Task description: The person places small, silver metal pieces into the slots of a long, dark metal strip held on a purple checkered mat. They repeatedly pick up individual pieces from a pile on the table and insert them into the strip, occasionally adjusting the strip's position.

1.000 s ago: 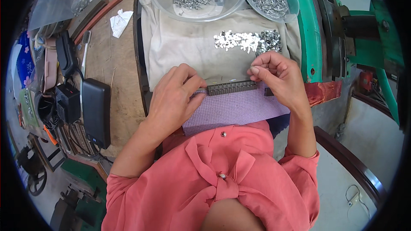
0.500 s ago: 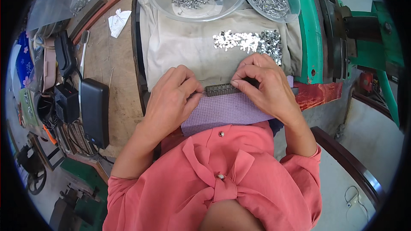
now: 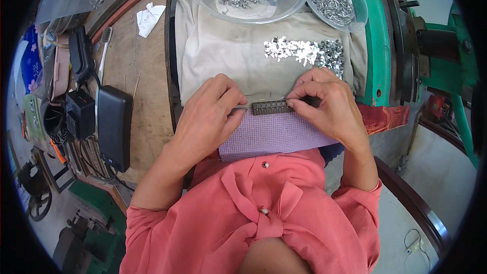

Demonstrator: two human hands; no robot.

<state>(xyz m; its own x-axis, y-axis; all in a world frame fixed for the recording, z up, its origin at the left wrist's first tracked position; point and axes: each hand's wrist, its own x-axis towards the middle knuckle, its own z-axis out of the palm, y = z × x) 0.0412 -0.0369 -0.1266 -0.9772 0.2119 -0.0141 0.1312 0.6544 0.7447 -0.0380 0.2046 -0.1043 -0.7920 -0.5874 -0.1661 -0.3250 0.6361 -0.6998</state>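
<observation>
A dark, slotted metal bar (image 3: 270, 107) lies level in front of me, at the far edge of a purple checked cloth (image 3: 269, 134). At its left end, my left hand (image 3: 213, 111) is closed, thumb and forefinger gripping the end. My right hand (image 3: 329, 102) pinches at the bar's right end; its fingertips hide whatever small thing may be between them. Just beyond the right hand, a pile of small shiny metal pieces (image 3: 299, 50) spreads over the beige cloth (image 3: 218, 56).
At the back stand a clear bowl of small metal parts (image 3: 203, 1) and a smaller dish of metal pins (image 3: 332, 2). Green machinery (image 3: 370, 50) borders the right side. On the wooden table at left are a black power bank (image 3: 113, 127), a toothbrush (image 3: 104, 53) and crumpled tissue (image 3: 150, 19).
The whole view has shifted, moving the scene slightly right. The bar appears turned a little, with its slots looking different. Both hands stay at its ends.
</observation>
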